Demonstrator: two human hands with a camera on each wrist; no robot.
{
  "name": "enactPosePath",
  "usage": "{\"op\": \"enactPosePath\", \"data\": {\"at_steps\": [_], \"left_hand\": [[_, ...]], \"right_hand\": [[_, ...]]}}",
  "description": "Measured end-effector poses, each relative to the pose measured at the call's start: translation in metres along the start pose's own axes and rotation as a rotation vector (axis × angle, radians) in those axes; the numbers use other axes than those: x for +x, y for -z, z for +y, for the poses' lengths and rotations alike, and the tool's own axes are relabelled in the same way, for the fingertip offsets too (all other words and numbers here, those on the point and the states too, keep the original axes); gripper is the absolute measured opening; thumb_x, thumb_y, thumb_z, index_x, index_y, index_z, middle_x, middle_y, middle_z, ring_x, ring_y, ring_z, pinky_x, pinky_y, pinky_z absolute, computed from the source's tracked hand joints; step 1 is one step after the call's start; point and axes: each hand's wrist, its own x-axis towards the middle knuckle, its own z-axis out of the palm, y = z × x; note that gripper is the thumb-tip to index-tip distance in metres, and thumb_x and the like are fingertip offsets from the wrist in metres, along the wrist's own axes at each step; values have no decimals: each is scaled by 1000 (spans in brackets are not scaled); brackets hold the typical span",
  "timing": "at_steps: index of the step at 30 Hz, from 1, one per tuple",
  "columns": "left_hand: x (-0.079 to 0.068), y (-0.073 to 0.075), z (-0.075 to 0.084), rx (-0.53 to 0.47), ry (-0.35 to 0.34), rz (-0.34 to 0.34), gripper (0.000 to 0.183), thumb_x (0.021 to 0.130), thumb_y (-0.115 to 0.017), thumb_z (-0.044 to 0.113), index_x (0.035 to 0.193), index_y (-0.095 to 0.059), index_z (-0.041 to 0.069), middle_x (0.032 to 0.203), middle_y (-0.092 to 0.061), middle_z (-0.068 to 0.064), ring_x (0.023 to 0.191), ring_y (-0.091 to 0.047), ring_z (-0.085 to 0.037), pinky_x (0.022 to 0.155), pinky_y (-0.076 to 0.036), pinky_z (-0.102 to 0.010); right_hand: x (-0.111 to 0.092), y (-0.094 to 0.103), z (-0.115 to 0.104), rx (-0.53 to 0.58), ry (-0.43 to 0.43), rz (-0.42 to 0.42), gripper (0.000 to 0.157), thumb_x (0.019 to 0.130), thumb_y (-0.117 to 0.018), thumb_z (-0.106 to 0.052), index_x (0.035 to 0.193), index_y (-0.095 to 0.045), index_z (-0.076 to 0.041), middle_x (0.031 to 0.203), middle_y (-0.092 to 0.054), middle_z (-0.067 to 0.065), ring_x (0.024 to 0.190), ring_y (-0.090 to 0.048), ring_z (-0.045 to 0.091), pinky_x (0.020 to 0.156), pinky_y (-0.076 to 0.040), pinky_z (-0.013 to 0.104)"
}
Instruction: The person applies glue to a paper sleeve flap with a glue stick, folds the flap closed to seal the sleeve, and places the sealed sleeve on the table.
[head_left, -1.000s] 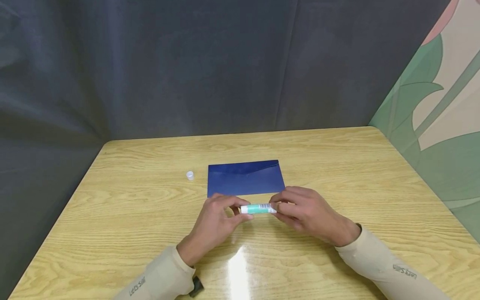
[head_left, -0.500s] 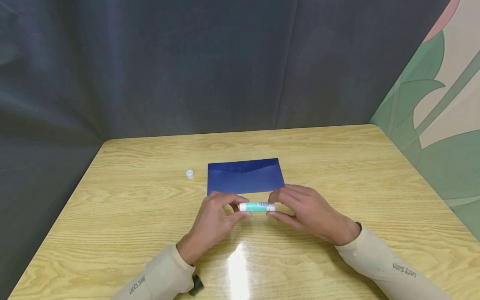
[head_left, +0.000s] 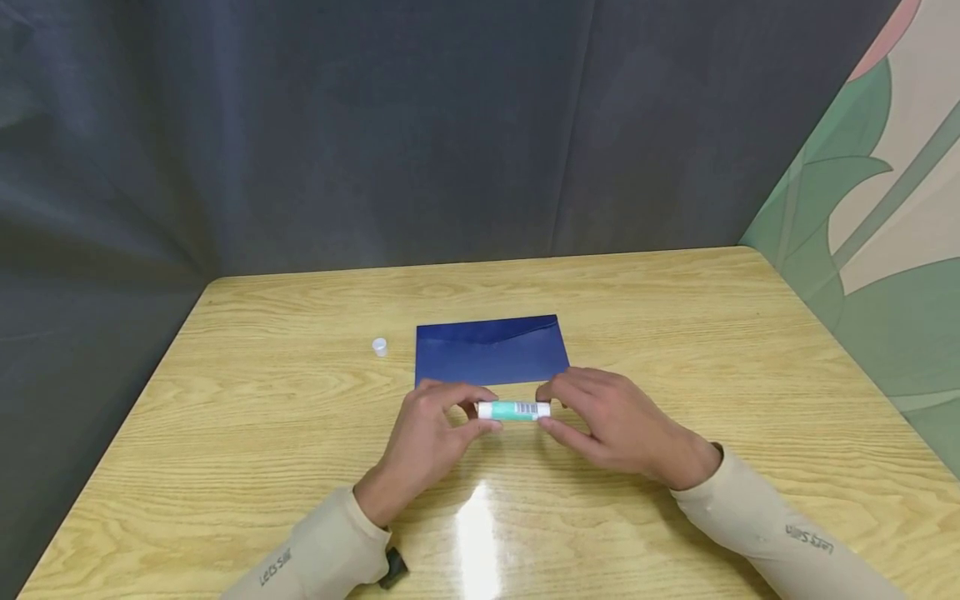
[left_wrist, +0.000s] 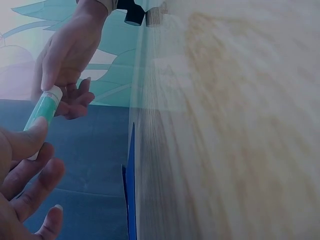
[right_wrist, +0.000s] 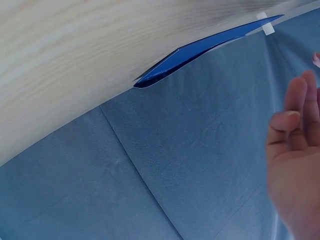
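A glue stick (head_left: 513, 411) with a green and white label lies level between both hands above the near side of the table. My left hand (head_left: 420, 433) pinches its left end between thumb and fingers. At the white right end, the thumb and fingertips of my right hand (head_left: 626, 429) pinch the tube. In the left wrist view the glue stick (left_wrist: 44, 107) spans both hands. The right wrist view shows my right hand (right_wrist: 297, 165), with the glue stick out of sight. Just beyond the hands lies a dark blue envelope (head_left: 491, 354), its flap edge visible.
A small white cap (head_left: 380, 347) sits on the wooden table (head_left: 262, 417), left of the envelope. Dark cloth (head_left: 390, 133) hangs along the far and left edges. A wall with leaf patterns (head_left: 900, 250) borders the right side.
The right hand's fingers have shifted on the glue stick's right end, from wrapped closer to a thumb-and-finger pinch. The left hand keeps its grip. Cap and envelope stay in place.
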Motion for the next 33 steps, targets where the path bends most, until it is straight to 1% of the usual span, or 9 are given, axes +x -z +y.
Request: {"op": "enactPosePath", "data": {"at_steps": [4,9,14,18,21,25,29,33], "left_hand": [[0,-1,-1,-11,-25,14,25,68,-90,17,90,-78,19,69,-67,9,77,-60,-20,76,-44,-29],[0,-2,-1,-13,-29,14,26,68,-91,17,91,-79,18,70,-70,8,76,-60,-19,77,-44,-30],[-1,-2,-2,-6,-25,10,26,68,-90,19,92,-80,19,71,-71,9,76,-58,-13,77,-43,-28],[-1,-2,-1,-4,-33,6,26,69,-90,20,92,-80,19,71,-71,10,77,-56,-11,77,-43,-28],[-1,-2,-1,-9,-46,6,27,68,-91,20,92,-80,17,71,-71,9,76,-57,-11,78,-44,-29],[-1,-2,0,-10,-43,3,27,67,-91,20,92,-80,18,69,-71,9,75,-57,-10,78,-43,-29],[-1,-1,1,-11,-10,-11,25,68,-91,20,91,-80,19,67,-69,11,78,-55,-10,77,-42,-28],[-2,-1,2,-20,28,-28,24,69,-90,21,91,-80,20,66,-67,13,79,-54,-10,76,-41,-28]], "right_hand": [[-1,-1,1,26,-8,-15,12,98,-60,-31,101,-63,-20,84,-62,-11,68,-50,3,63,-43,19],[-2,-1,1,45,-32,-26,7,95,-64,-28,99,-62,-22,82,-60,-13,68,-51,3,63,-43,17],[-1,1,1,53,-31,-24,8,93,-67,-27,96,-62,-23,79,-59,-12,67,-50,2,62,-42,17],[0,3,1,60,-15,-17,10,91,-69,-27,96,-63,-22,81,-62,-13,67,-50,2,62,-43,17],[0,4,2,62,16,1,10,90,-71,-27,96,-65,-21,85,-65,-13,68,-54,3,63,-45,18],[1,3,3,67,80,55,11,92,-70,-27,96,-67,-18,90,-69,-11,73,-62,6,67,-52,21],[2,2,5,68,165,117,11,95,-66,-26,94,-68,-16,93,-71,-8,77,-65,7,71,-55,23],[4,2,6,66,247,164,9,95,-65,-20,88,-69,-15,95,-71,-7,77,-62,7,69,-52,20]]}}
